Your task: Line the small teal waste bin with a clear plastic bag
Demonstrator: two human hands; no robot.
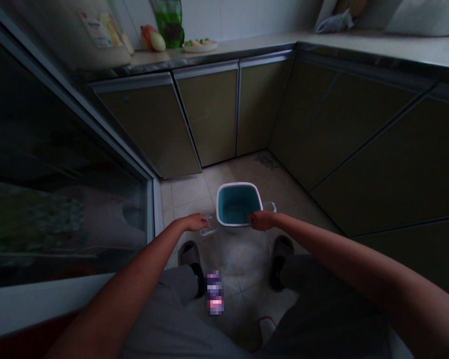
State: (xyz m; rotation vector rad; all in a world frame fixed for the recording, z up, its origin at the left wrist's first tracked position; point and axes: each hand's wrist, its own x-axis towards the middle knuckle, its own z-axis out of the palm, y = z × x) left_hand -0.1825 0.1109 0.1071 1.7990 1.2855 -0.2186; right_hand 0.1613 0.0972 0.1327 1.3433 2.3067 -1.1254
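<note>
A bin (239, 204) with a teal inside and a white rim stands upright on the tiled floor between my feet and the cabinets. My right hand (262, 220) is closed on the bin's near right rim corner, and a thin clear loop (270, 206) shows just behind it. Left of the bin, my left hand (196, 222) is closed around a bit of clear plastic (208, 229), which hangs between the hand and the bin. Nothing can be seen inside the bin.
Cabinets (209, 114) and a countertop (247, 45) run behind and right. A glass door (60, 199) is at left. My slippered feet flank the floor (243, 254); a blurred pink and purple item (215, 293) and a white, red-edged object (266, 330) lie nearer me.
</note>
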